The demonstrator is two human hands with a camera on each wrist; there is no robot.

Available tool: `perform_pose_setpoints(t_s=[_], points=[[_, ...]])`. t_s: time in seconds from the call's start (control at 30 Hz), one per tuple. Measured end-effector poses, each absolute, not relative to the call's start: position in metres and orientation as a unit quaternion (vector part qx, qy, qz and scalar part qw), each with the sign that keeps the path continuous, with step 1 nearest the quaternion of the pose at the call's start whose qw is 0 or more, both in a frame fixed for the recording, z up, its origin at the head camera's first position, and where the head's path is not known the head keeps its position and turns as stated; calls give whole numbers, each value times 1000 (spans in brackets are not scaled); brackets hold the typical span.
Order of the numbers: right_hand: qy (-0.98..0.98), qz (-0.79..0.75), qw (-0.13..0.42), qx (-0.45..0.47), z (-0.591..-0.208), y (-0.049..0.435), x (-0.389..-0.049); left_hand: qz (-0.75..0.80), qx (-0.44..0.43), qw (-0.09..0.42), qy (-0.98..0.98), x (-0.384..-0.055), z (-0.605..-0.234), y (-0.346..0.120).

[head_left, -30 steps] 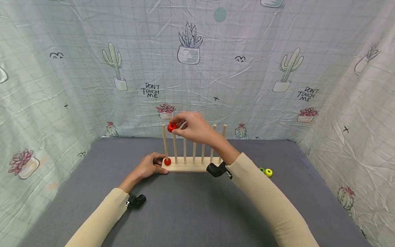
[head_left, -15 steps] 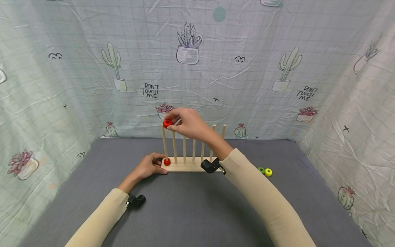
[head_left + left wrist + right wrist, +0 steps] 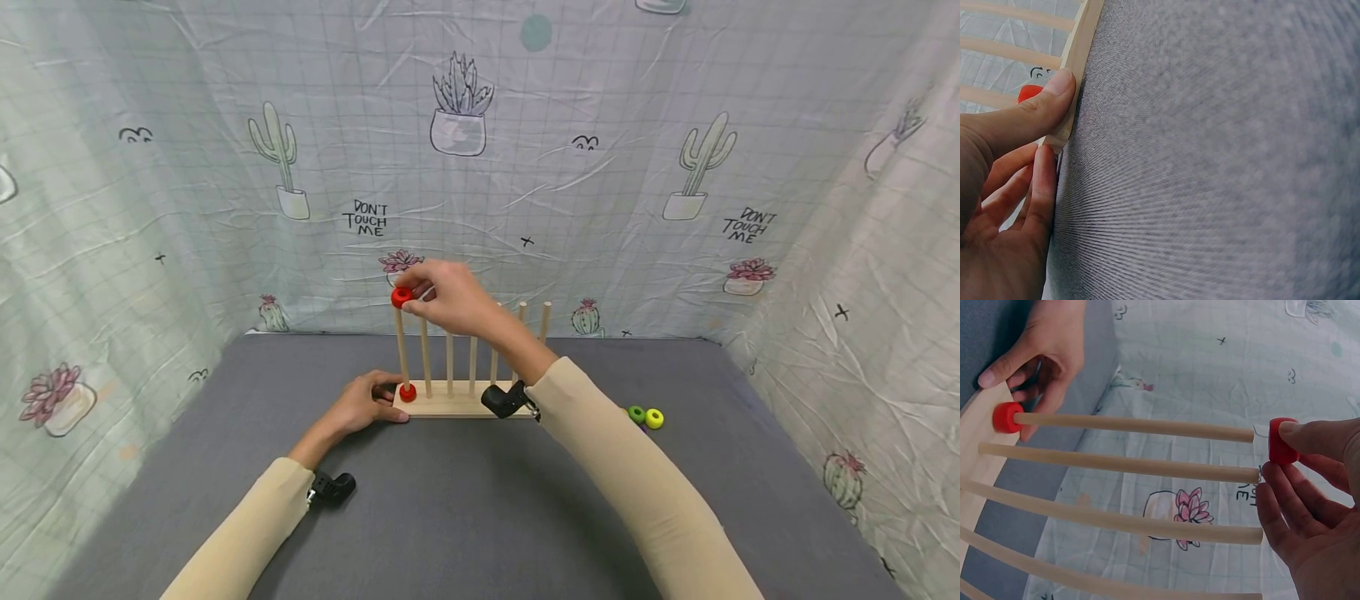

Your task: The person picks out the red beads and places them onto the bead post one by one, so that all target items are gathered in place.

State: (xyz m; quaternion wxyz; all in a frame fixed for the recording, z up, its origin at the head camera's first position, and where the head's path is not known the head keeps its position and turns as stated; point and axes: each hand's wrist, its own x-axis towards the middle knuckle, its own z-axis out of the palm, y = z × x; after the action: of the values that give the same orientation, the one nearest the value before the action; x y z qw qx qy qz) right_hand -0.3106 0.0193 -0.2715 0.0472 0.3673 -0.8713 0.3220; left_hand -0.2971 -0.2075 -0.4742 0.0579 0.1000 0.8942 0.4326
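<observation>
My right hand pinches a red wooden ring between thumb and fingers, right at the top of the leftmost peg. In the right wrist view the held ring shows a small gap from that peg's tip. A second red ring sits at the foot of the same peg, against the pale wooden base. With thumb and fingers my left hand grips the left end of this base. In the left wrist view the thumb lies along its front edge.
Several more upright pegs stand in a row along the base, partly behind the right forearm. A green ring and a yellow ring lie on the grey tabletop, right of the rack. A printed curtain hangs behind and at both sides.
My right hand has moved left and slightly up with the red ring, from near the second peg to the top of the leftmost one. My left hand has stayed on the base.
</observation>
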Motion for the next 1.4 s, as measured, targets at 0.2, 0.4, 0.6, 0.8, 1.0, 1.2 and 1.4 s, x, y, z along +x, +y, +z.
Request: perform_pose_setpoints(t_s=[0.2,0.4,0.6,0.8,1.0,1.2,1.4], points=[[-872,328,36,362,-272,15,-312,436,100,58,893,-297,-474,-207],[-873,319,35,368,-269,12,-313,436,103,57,892,-296,-475,-207],[-877,301,34,372,-268,8,-314,435,105,57,893,-297,-475,-209],[-876,304,32,374,-271,7,-316,432,100,57,895,-298,-477,-209],[-878,300,22,373,-276,6,-317,436,98,60,892,-298,-479,-209],[-880,295,20,372,-278,6,-319,435,98,61,893,-300,-480,-209],[-882,285,20,375,-278,6,-319,435,102,58,893,-300,-479,-209]])
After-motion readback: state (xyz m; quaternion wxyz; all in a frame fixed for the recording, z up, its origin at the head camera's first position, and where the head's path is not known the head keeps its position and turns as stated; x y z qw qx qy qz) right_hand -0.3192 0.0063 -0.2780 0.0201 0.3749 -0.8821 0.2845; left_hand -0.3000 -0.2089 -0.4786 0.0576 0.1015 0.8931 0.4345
